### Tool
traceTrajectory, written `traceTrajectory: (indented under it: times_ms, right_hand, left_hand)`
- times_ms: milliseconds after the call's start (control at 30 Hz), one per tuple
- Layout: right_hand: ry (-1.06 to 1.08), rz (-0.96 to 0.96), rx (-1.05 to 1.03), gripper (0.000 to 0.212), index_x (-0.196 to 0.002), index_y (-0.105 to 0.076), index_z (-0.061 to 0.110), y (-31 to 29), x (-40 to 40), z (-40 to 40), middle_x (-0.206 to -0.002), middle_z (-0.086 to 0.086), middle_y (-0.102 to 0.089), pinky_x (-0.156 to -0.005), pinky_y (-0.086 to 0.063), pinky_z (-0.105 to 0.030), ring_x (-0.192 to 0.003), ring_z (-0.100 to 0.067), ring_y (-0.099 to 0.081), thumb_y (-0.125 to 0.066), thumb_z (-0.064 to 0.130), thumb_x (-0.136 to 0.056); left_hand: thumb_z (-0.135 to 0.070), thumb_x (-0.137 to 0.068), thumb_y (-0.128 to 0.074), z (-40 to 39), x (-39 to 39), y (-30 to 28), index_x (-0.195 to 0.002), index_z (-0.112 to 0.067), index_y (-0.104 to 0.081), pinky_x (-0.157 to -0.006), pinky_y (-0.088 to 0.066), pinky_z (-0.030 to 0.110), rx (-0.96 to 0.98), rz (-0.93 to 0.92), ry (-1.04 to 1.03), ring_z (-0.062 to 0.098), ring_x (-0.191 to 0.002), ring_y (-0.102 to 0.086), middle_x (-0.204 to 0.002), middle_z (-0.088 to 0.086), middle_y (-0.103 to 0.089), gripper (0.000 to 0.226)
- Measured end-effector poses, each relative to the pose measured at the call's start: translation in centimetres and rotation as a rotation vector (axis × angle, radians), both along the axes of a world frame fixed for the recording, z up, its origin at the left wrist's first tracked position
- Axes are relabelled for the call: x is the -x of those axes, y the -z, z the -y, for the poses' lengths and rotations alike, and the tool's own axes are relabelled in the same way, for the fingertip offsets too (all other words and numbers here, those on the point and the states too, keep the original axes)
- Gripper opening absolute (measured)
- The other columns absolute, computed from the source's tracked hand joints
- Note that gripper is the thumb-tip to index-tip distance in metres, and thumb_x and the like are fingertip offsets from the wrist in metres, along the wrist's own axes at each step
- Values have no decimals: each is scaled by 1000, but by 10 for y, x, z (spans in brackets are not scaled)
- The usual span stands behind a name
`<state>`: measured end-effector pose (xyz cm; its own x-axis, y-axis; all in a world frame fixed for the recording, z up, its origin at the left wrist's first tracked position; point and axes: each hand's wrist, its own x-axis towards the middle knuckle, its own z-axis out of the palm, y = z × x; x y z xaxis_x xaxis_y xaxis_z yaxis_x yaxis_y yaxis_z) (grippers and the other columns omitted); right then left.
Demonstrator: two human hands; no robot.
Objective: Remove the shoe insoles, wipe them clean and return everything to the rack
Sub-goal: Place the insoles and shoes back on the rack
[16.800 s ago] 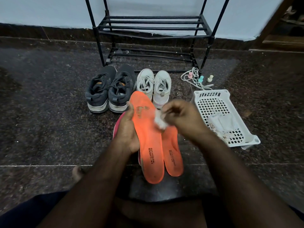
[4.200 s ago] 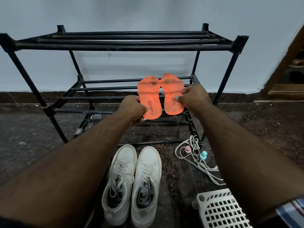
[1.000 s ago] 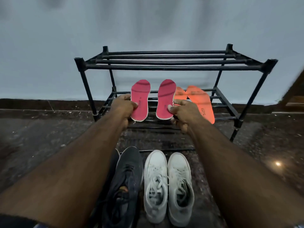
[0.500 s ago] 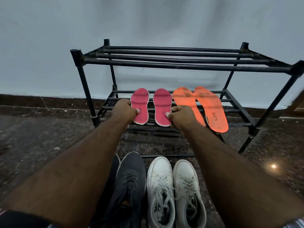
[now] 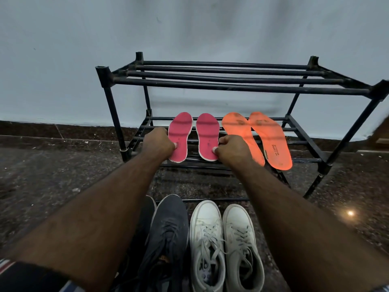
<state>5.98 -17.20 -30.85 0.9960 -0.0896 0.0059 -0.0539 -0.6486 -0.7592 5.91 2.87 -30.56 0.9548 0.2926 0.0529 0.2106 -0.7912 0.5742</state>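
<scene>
Two pink insoles lie side by side on the middle shelf of the black rack [image 5: 231,87]. My left hand [image 5: 158,142] pinches the heel end of the left pink insole [image 5: 181,131]. My right hand [image 5: 231,149] pinches the heel end of the right pink insole [image 5: 207,133]. To their right, two orange insoles [image 5: 271,138] lie on the same shelf, the left one partly behind my right hand. On the floor in front stand dark grey sneakers [image 5: 166,234] and white sneakers [image 5: 225,243].
The rack stands against a pale wall on a dark speckled stone floor [image 5: 52,175]. Its top shelf of bars holds nothing. The left dark sneaker is mostly hidden under my left forearm. A small light reflection [image 5: 350,213] shows on the floor at right.
Over the last second both hands lowered the pink insoles from tilted upright to flat on the middle shelf beside the orange pair. Earlier I wiped an orange insole and set that pair on the rack.
</scene>
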Motion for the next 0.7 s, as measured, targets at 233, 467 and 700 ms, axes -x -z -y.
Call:
traceTrajectory:
  times_ms: [233,467,700]
  right_hand:
    - [81,193,129,20,-103,-68,12,-14,34,2,-96,-9,-70,-68,-35,-26,-98,-31,-63,-58,17,-86]
    - [19,200,-49,19,-102,-69,18,2,118,4,-83,6,-67,-65,-36,-20,-83,-15,-63,-59,14,-86]
    - [-267,-18,74,24,-106,-71,21,75,233,-8,-96,-1,-74,-78,-49,-28,-92,-22,-67,-59,21,-85]
  left_hand:
    - [-15,-96,-61,6,33,-14,-125,-9,-62,-75,-42,30,-17,172,-6,17,-87,-55,-112,4,-67,29]
    - [-21,-94,-60,0,131,-8,-105,-23,-68,-75,-55,31,32,45,52,15,-79,-68,-91,-6,-70,13]
    - [-25,-86,-72,-10,248,48,-86,-25,-64,-87,-55,38,148,-188,-97,24,-92,-67,-95,1,-72,9]
